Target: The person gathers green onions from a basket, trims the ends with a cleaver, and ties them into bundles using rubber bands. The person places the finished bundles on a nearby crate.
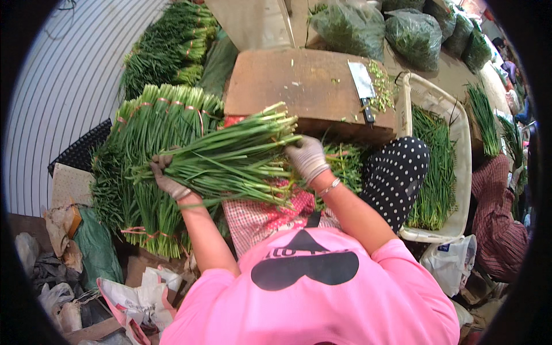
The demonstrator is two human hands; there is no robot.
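Note:
A loose bunch of long green leafy stalks [228,159], like garlic chives, lies across my lap with its pale cut ends to the right. My left hand [166,174], in a dirty knit glove, grips the bunch at its left end. Gloved too, my right hand [307,158] is at the pale ends with its fingers curled around a few stalks. Beyond the bunch stands a wooden board [297,86], and on it rests a cleaver [362,84] with a black handle beside small trimmings [380,88]. Tied bundles of the same greens [159,125] are stacked at the left.
A white plastic crate [463,172] of greens stands to the right, near a co-worker's striped sleeve [496,207]. Filled plastic bags [414,36] sit at the back right. More tied bundles [172,47] lie at the back left. Bags and wraps [138,302] clutter the lower left.

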